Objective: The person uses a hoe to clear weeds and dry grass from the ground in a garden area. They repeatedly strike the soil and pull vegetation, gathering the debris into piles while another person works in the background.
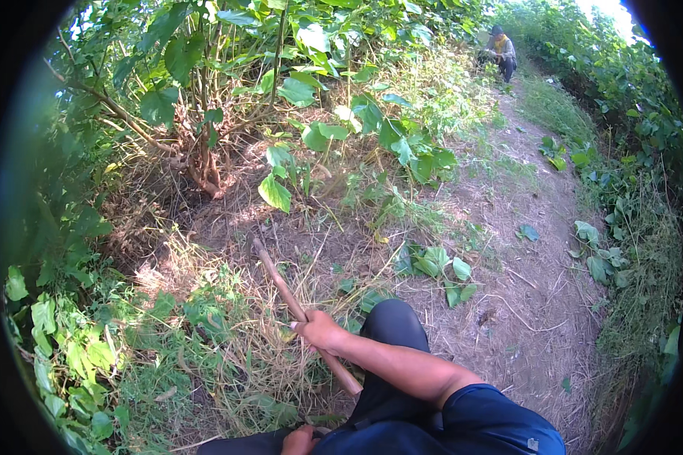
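My right hand [321, 331] is wrapped around a wooden handle [279, 280] that slants from beside my knee up to the left. At its far end a small dark part [250, 242], perhaps a blade, rests near the soil; its shape is hard to make out. My left hand [300, 441] lies low at the bottom edge, by my dark-trousered leg. Only part of it shows, so whether it holds anything is unclear. Dry grass and green weeds [205, 335] surround the handle. My bent right knee [395, 321] is just right of my right hand.
Several brown stems of a leafy shrub [202, 165] rise at the upper left. Cut leafy sprigs [432, 264] lie beside a dirt path [538, 273] on the right. Dense foliage [643, 125] borders the path. Farther up it, another person [501, 54] crouches.
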{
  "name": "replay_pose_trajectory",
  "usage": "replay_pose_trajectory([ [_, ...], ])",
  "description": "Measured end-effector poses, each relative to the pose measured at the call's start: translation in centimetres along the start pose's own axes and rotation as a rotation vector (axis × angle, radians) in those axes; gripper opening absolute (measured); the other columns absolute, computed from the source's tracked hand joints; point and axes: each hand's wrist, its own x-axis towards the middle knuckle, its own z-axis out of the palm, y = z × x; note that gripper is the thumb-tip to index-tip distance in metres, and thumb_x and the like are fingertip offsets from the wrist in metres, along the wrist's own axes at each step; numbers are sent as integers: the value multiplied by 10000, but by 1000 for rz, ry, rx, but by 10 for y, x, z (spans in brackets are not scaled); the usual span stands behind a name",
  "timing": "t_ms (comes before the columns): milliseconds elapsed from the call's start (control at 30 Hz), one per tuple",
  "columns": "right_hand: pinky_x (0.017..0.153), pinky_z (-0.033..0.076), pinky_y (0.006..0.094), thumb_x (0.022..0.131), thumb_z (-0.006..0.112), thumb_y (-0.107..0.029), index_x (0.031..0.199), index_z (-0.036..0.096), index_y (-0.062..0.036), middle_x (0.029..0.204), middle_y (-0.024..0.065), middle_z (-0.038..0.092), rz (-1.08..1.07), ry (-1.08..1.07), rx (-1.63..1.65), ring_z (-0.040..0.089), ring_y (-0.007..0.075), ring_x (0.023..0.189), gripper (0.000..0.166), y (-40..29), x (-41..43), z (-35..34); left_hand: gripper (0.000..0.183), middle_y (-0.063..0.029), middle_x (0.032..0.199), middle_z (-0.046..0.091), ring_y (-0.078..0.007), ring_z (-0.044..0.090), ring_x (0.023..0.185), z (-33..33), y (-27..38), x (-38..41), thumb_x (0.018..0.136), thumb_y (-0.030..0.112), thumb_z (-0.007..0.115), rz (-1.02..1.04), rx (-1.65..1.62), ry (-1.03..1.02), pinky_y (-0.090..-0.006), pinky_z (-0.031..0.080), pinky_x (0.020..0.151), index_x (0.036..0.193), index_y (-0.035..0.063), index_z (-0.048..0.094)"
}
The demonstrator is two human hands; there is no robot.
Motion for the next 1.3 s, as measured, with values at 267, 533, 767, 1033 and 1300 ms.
replay_pose_trajectory([
  [267, 435, 474, 295, 989, 655, -245, 1113, 574, 67, 748, 59, 576, 30, -12, -53, 537, 134, 530, 345, -9, -8, -2, 397, -138, 1076, 695, -254, 630, 1010, -2, 21, -14, 1012, 363, 537, 47, 39, -1, -401, 514, 854, 1134, 40, 734],
  [533, 428, 475, 294, 986, 661, -241, 1091, 565, 64, 749, 58, 573, 29, -7, -42, 541, 135, 524, 337, -4, -2, 1, 393, -132, 1117, 692, -251, 629, 1039, 0, -9, 1, 1022, 351, 527, 161, 80, -33, -391, 512, 895, 1190, 44, 708],
  [767, 435, 472, 313, 981, 663, -239, 1083, 564, 45, 738, 62, 569, 32, 36, -69, 541, 139, 525, 317, 0, 0, 0, 414, -141, 1114, 704, -278, 642, 1028, 11, 16, -34, 1030, 346, 495, 124, -370, 65, -441, 501, 922, 1181, 19, 699],
  [1033, 431, 456, 334, 985, 646, -232, 1043, 566, 53, 696, 71, 573, 23, 22, -41, 531, 152, 479, 301, 3, 4, 6, 474, -247, 1129, 725, -319, 703, 993, -4, 71, -33, 916, 474, 623, -329, -383, 16, -446, 529, 888, 1180, 105, 762],
  [1300, 448, 505, 346, 973, 652, -243, 1128, 575, 94, 792, 125, 633, 22, 5, -88, 588, 194, 488, 379, 2, 7, 6, 476, -243, 1151, 713, -298, 689, 1055, 1, 36, -3, 905, 478, 658, -300, -377, -74, -432, 529, 928, 1188, 107, 750],
])
